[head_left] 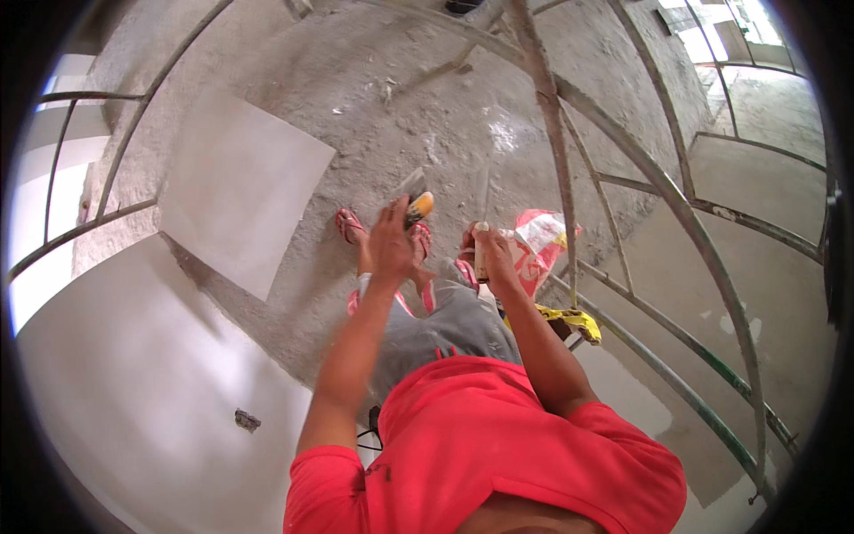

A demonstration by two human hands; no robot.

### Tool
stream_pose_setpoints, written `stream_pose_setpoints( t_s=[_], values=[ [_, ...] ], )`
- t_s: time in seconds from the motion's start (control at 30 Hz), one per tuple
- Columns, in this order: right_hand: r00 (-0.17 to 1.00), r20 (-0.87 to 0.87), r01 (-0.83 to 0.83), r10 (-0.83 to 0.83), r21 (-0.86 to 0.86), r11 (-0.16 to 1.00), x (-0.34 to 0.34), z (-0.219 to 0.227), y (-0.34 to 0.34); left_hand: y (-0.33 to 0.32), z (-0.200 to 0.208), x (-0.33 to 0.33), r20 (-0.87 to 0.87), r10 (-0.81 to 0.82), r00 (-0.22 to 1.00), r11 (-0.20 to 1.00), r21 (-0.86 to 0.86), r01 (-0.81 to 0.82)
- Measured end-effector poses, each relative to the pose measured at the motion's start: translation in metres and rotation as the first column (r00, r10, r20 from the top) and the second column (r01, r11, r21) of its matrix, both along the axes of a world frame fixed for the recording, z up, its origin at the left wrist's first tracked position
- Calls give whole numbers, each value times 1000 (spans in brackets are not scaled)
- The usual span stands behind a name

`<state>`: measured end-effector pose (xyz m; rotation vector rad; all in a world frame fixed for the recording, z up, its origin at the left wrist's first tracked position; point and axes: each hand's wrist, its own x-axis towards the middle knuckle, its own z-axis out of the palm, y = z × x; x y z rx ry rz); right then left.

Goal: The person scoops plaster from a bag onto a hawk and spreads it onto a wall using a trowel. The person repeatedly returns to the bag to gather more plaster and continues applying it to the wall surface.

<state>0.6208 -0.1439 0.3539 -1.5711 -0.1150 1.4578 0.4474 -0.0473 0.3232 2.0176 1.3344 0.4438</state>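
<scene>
My left hand (390, 242) is closed around a scraper (420, 207) with an orange and black handle. Its flat grey blade points away from me, above my feet. To the right, the fingers of my right hand (498, 258) wrap a slim tool with a pale handle (480, 264). A faint, narrow grey strip beyond that fist looks like its blade, but its exact kind is unclear. Both hands are in front of my grey trousers, apart from each other. A red and white plastic bag (539, 251) lies just beyond my right hand.
Metal scaffold pipes (703, 240) rise on the right; a curved frame (147, 98) stands at left. Dusty, rough floor (356, 116) surrounds my sandalled feet. A pale flat panel (245, 191) is at left. Something yellow (569, 322) sits beside my right forearm.
</scene>
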Motion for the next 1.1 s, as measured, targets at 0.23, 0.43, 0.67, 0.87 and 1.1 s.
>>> stream_pose_setpoints(
  t_s=[0.23,0.43,0.67,0.87,1.1],
  values=[
    [976,-144,-133,164,203,970,-23,-14,5,-34,5,42,-168,-67,983,998,-29,63],
    [982,-124,-135,143,69,988,-23,1,11,-33,14,38,-75,-105,992,993,44,108],
    [994,96,-54,45,91,994,-16,-6,1,-43,68,0,500,160,851,800,-571,184],
    [986,-164,1,22,141,990,-36,25,5,-50,89,11,386,83,919,800,-576,170],
    [981,-174,-61,81,118,991,-38,42,2,-44,110,7,418,47,907,787,-575,224]
  ],
)
